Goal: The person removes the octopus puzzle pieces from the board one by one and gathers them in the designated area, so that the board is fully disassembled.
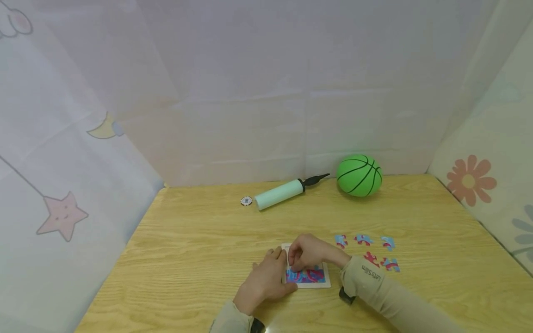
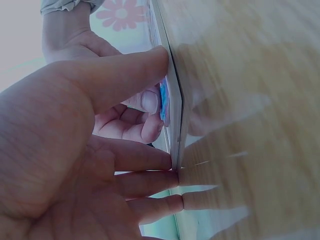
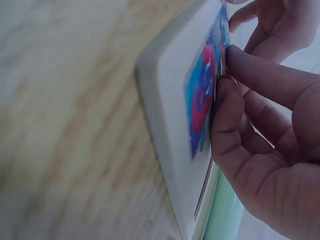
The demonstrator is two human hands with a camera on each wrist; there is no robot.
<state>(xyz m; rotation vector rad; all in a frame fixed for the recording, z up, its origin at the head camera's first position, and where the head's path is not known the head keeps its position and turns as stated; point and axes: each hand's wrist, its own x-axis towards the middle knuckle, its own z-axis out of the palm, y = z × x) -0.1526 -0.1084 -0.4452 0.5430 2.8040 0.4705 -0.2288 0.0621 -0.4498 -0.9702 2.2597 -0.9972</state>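
Observation:
A shallow white puzzle tray (image 1: 313, 285) lies on the table, its near part filled with blue, pink and red jigsaw pieces (image 1: 315, 276). My left hand (image 1: 268, 277) rests along the tray's left side with fairly straight fingers, the thumb at the near corner and the fingertips against the edge in the left wrist view. Over the tray, my right hand (image 1: 309, 252) has curled fingers, with thumb and forefinger pinching a small puzzle piece (image 2: 163, 102) low against the tray. The fingers mostly hide that piece. Several loose puzzle pieces (image 1: 363, 239) lie right of the tray.
A green ball (image 1: 359, 175) with black lines stands at the back right. Beside it lies a mint hand pump (image 1: 280, 194) with a black nozzle, then a black-and-white poker chip (image 1: 246, 201). Printed cloth hangs behind and at both sides of the wooden table (image 1: 187, 259).

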